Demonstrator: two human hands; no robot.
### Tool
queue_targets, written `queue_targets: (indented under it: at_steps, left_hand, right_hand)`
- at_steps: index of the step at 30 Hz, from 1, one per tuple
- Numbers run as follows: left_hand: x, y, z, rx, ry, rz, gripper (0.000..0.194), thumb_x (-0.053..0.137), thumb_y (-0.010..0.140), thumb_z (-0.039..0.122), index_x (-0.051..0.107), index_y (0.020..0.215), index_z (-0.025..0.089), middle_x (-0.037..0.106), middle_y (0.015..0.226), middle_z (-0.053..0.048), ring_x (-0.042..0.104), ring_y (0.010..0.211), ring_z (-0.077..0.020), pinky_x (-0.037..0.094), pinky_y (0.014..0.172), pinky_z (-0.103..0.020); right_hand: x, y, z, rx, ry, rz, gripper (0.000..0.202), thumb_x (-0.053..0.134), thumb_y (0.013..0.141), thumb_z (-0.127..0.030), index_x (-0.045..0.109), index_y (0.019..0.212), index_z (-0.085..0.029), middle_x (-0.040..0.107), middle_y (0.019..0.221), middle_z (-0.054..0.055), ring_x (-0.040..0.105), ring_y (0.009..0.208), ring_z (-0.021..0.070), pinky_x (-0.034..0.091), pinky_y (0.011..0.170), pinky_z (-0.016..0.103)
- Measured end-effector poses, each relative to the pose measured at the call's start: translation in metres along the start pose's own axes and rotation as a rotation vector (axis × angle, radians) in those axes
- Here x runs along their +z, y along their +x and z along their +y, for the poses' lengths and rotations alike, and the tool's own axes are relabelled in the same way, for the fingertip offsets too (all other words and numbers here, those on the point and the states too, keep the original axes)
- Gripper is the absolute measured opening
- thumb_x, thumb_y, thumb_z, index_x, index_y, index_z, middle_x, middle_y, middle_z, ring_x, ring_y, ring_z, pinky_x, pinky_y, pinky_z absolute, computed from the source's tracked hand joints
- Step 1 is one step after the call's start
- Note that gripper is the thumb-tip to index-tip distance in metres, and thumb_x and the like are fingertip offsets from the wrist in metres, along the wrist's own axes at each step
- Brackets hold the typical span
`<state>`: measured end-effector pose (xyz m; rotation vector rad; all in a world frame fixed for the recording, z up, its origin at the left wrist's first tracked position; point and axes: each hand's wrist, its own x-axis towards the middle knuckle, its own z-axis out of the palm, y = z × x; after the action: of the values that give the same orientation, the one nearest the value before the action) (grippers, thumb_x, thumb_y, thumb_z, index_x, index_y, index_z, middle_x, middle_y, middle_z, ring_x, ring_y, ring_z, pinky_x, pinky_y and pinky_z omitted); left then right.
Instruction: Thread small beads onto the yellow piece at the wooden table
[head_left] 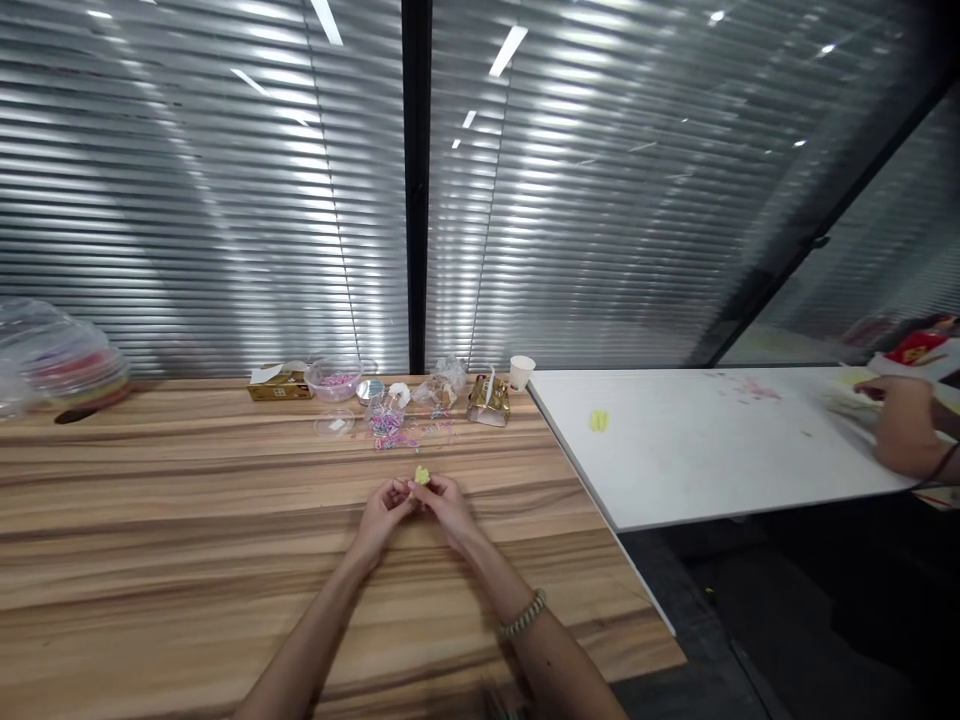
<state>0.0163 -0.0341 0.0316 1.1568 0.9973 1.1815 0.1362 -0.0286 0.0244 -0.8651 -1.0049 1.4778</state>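
Both hands meet above the wood-grain table, near the middle of the view. Between their fingertips is a small yellow-green piece, too small to make out in detail. My left hand pinches it from the left, and my right hand holds it from the right. Beyond the hands lie scattered small pink, purple and blue bits, beside a clear bag of similar bits. A clear tub with pink bits stands behind a clear lid.
Along the back are a gold-brown box, a crumpled gold packet and a paper cup. The white table at right bears a yellow piece. Another person's hand is at far right.
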Motion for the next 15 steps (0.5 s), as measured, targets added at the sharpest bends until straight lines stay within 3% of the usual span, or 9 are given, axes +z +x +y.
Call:
queue_targets:
  at_steps: [7,15]
  left_hand:
    - [0.0026,0.0003,-0.0025,0.037,0.125,-0.044,0.03,0.073,0.058,0.04,0.06,0.066,0.015,0.063,0.067,-0.003,0.057,0.066,-0.0156,0.045,0.068,-0.027]
    - [0.0037,0.0006,-0.0077,0.02,0.087,-0.113,0.034,0.069,0.063,0.044,0.067,0.079,0.014,0.067,0.074,-0.007,0.06,0.071,-0.0194,0.047,0.07,-0.03]
  right_hand:
    - [-0.0035,0.0045,0.0058,-0.164,-0.138,0.074,0.031,0.065,0.068,-0.047,0.065,0.064,-0.016,0.052,0.06,-0.001,0.041,0.058,0.0103,0.032,0.054,0.022]
    - [-0.0055,-0.0002,-0.0012,-0.087,-0.094,0.051,0.034,0.067,0.064,-0.05,0.064,0.072,-0.016,0.052,0.062,-0.001,0.04,0.056,0.0101,0.032,0.05,0.021]
